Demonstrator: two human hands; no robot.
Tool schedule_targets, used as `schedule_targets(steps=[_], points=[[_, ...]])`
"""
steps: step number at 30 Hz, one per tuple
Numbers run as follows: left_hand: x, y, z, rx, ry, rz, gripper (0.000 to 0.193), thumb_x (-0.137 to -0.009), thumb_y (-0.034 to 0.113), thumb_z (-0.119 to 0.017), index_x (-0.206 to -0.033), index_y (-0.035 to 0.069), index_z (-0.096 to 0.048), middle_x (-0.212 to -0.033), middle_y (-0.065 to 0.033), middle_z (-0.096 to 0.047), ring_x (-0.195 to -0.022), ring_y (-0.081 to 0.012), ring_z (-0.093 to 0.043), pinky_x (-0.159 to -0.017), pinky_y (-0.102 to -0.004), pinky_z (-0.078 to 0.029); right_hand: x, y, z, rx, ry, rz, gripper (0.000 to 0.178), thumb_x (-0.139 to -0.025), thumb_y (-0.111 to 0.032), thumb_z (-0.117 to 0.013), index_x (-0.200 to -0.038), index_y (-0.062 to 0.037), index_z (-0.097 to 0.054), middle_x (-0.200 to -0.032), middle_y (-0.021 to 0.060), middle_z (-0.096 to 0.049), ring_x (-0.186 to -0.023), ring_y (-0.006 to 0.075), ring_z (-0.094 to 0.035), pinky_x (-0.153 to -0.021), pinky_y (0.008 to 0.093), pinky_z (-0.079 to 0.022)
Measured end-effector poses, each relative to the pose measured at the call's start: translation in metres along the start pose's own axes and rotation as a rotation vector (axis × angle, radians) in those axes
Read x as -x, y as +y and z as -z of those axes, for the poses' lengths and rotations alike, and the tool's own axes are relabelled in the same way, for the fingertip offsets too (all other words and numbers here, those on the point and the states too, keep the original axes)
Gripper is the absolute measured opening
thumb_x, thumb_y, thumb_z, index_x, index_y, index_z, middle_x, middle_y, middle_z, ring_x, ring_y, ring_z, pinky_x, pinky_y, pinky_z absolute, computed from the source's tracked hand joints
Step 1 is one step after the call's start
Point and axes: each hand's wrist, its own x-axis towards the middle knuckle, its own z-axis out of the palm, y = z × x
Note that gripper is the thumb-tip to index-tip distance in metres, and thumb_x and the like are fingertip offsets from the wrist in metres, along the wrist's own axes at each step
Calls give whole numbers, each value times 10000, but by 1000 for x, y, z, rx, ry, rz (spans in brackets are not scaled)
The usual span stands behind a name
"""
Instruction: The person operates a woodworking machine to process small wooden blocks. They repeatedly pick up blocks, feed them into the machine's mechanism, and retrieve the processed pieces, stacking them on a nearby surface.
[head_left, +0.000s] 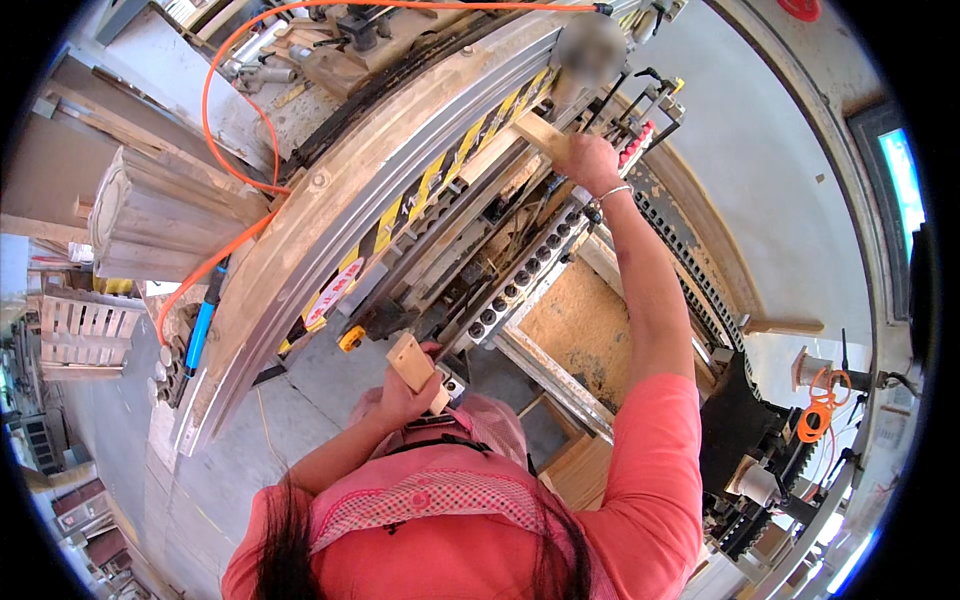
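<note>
Close to my body, my left hand (402, 396) is closed around a short pale wooden block (412, 362), tilted with one end up. My right arm stretches far out over the machine. At its end my right hand (592, 163) grips the near end of another pale wooden piece (540, 133), whose far end reaches toward the machine's rail. Yellow-and-black striped tape (440, 178) runs along that rail. Between my hands lies the machine bed, with a row of round black knobs or rollers (516, 280) on a light bar.
A workbench with a wooden edge (318, 180) curves along the left, crossed by an orange hose (207, 90). A blue air gun (201, 335) hangs there. Sawdust covers a tray (575, 320) below my right arm. A lit screen (900, 180) and an orange reel-like part (813, 420) stand right.
</note>
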Motion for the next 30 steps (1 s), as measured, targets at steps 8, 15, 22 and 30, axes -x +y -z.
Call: schedule_targets(steps=[8, 15, 22, 30], points=[[-5, -11, -2, -66, 83, -217, 311, -752, 46, -635, -1048, -15, -561, -732, -21, -538, -673, -107, -536, -624, -264, -458, 4, -5, 6, -25, 35, 2, 440, -651, -442, -702, -804, -31, -668, -818, 175, -656, -790, 325, -641, -718, 398, -514], [-4, -8, -3, -51, 100, -213, 311, -751, 54, -634, -1047, -11, -561, -735, -27, -542, -681, -122, -543, -641, -278, -461, 3, -8, 4, -41, 52, -52, 522, -678, -517, -663, -818, -14, -675, -806, 186, -659, -786, 323, -643, -722, 403, -511], [-6, -19, 0, -51, 69, -227, 314, -752, 55, -631, -1050, -13, -559, -748, -31, -547, -694, -121, -544, -649, -272, -459, 4, -17, 11, 21, 1, -13, 500, -719, -498, -612, -804, -9, -674, -814, 190, -657, -795, 333, -639, -748, 409, -512], [-4, 15, 2, -134, 32, -71, 340, -748, 55, -632, -1071, -5, -546, -775, -26, -547, -710, -107, -537, -657, -266, -457, 2, -17, 11, 61, -22, -19, 490, -731, -495, -637, -839, -19, -683, -864, 168, -661, -843, 308, -643, -762, 388, -514]])
